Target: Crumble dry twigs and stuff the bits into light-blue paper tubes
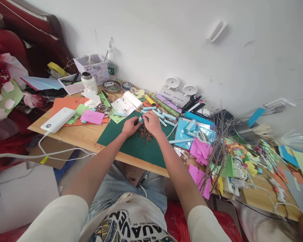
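Note:
Both hands meet over the dark green mat [126,144] at the table's middle. My left hand [130,127] is closed, its fingertips round a short light-blue paper roll [140,119]. From the other side, the fingers of my right hand [152,123] pinch the same roll near its upper end. Part of the roll is hidden by the fingers. Right below them lies a heap of brown dry crumbs [145,135]. Several more light-blue paper rolls [168,116] are scattered just beyond my right hand.
A white power bank [58,120] with a cable lies at the left. Behind stand a white bottle [89,82] and a plastic bottle [111,65]. At the right are bare twigs [218,141], pink paper [200,151] and a blue packet [183,131]. An open notebook [126,103] lies beyond the hands.

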A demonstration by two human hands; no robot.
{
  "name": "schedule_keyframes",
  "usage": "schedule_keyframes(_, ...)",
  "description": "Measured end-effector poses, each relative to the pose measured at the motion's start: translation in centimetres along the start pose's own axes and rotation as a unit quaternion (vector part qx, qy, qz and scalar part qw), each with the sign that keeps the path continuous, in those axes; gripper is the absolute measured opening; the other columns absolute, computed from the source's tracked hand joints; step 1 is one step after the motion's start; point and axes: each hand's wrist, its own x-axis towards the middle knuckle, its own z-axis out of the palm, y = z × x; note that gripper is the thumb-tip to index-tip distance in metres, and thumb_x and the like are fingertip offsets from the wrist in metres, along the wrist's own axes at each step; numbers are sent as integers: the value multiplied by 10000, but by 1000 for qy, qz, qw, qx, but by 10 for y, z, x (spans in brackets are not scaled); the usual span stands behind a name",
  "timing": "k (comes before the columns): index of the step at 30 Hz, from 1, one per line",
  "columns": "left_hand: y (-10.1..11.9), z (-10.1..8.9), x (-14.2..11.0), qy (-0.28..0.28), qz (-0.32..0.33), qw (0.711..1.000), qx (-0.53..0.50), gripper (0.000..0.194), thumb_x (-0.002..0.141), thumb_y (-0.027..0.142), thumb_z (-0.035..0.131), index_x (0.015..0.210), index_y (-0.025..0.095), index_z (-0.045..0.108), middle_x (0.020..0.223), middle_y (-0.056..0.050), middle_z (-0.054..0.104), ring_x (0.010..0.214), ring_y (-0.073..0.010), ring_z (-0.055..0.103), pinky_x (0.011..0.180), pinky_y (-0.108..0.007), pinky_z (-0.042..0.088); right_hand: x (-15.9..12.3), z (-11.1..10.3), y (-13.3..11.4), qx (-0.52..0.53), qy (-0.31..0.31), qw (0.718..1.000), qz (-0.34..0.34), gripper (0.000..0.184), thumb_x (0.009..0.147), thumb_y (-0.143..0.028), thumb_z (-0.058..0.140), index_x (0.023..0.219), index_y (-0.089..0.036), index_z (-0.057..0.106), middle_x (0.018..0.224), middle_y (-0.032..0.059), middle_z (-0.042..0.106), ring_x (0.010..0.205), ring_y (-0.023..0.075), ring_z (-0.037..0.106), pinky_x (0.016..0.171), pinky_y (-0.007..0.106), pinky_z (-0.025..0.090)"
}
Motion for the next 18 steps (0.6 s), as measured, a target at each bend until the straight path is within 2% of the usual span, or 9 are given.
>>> schedule_keyframes(2, 0, 0, 0, -4, -3, 1000, -2, 199, 867, 412, 576, 909, 223, 621, 830, -24, 678, 744, -182, 589, 675, -277, 427, -3, -2, 3, 20, 33, 999, 6, 271, 933, -217, 434, 981, -177, 698, 1039, 101, 672, 1014, 218, 609, 924, 335, 487)
schedule_keyframes(5, 1, 0, 0, -5, -5, 1000, -1, 215, 868, 429, 582, 920, 225, 627, 854, -32, 691, 768, -192, 605, 676, -282, 429, -13, -8, 15, 34, 75, 995, 63, 294, 939, -255, 433, 1022, -162, 698, 1052, 111, 691, 938, 211, 634, 860, 328, 507)
schedule_keyframes(8, 0, 0, -1, 1, -5, 1000, -2, 219, 871, 438, 588, 919, 229, 630, 862, -30, 695, 772, -192, 612, 661, -283, 420, -27, -11, 29, -5, 18, 992, 128, 265, 905, -217, 475, 974, -168, 725, 954, 91, 721, 836, 213, 644, 828, 348, 506)
schedule_keyframes(10, 0, 1, -1, 3, -6, 1000, -7, 214, 876, 434, 584, 922, 230, 632, 870, -29, 698, 774, -188, 615, 670, -281, 426, -34, -8, 35, -49, -34, 988, 141, 262, 898, -195, 486, 951, -178, 743, 934, 85, 718, 820, 213, 637, 831, 355, 497)
schedule_keyframes(12, 0, 2, -1, 4, -9, 1000, -6, 214, 876, 431, 584, 914, 227, 636, 866, -31, 699, 770, -187, 613, 676, -281, 432, -36, 0, 36, -88, -63, 986, 129, 268, 916, -211, 489, 966, -181, 751, 966, 99, 698, 873, 221, 622, 856, 359, 485)
schedule_keyframes(15, -1, 2, -1, 1, -11, 1000, -3, 216, 872, 428, 588, 926, 225, 639, 875, -39, 703, 775, -193, 614, 680, -283, 438, -29, 16, 30, -139, -74, 982, 102, 257, 933, -274, 525, 1035, -189, 745, 1024, 126, 659, 1012, 257, 570, 909, 380, 465)
schedule_keyframes(18, -2, 3, 0, -1, -10, 1000, -6, 197, 870, 406, 587, 935, 226, 635, 892, -41, 707, 787, -198, 621, 685, -286, 443, -21, 30, 22, -178, -88, 975, 99, 218, 919, -287, 567, 1006, -198, 745, 1082, 150, 632, 1101, 299, 511, 913, 419, 453)
